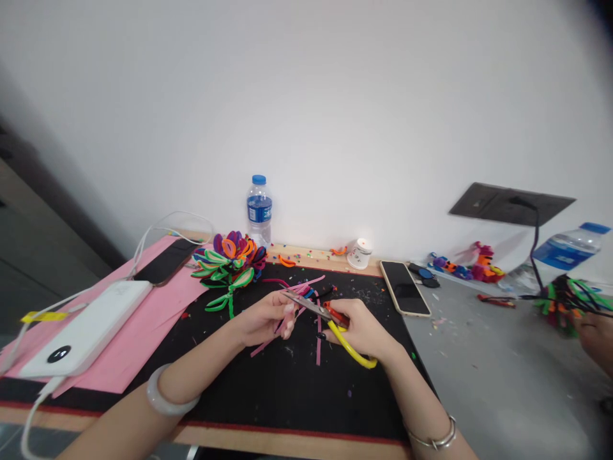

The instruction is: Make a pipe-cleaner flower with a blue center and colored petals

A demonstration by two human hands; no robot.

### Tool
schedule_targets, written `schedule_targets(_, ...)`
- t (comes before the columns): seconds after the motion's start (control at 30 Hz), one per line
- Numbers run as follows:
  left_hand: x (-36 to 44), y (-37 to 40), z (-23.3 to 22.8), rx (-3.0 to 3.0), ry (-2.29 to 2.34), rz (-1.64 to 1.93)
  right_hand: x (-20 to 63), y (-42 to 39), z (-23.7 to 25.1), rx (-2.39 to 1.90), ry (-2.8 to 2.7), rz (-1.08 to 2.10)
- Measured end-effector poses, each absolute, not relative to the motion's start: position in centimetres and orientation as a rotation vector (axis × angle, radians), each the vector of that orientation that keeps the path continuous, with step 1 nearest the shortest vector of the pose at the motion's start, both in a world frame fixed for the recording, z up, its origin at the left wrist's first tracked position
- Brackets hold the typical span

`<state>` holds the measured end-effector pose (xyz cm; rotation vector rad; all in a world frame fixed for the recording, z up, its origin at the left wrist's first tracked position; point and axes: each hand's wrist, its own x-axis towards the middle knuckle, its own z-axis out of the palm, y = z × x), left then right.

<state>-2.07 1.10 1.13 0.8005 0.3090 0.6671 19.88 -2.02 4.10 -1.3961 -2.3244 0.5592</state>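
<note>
1. Scissors (330,319), yellow-handled, sit closed in the right hand (361,329), whose fingers curl through the loops; the blades point left.
2. Pink strips (287,322) are pinched in the left hand (263,317) above the black mat (287,390) on the tabletop (479,358).
3. Cutting well, I judge, means holding the strips taut and level, fingertips clear of the blades.

Both forearms bare, no sleeves in view. Left wrist: thick, smooth, pale translucent bangle (168,397), rounded in section. Right wrist: thin silver bracelet (435,437), metallic sheen. Left hand (265,317) fingernails light, glossy. Right hand (363,330): no rings seen.
</note>
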Motion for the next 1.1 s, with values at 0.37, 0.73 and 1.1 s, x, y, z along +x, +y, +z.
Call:
schedule_targets(0.37, -1.9, 1.8, 1.5, 0.908, 0.480, 0.792, 19.9, -2.0, 3.5, -1.611, -2.301, 0.252)
schedule_targets(0.73, -2.0, 1.7, 1.9, 0.899, 0.567, 0.780, 20.3, -1.6, 3.1, -1.810, -2.246, 0.103)
schedule_targets(1.1, -1.1, 1.5, 1.3, 0.962, 0.672, 0.951, 23.0, 0.3, 1.7, -2.202, -1.789, 0.019)
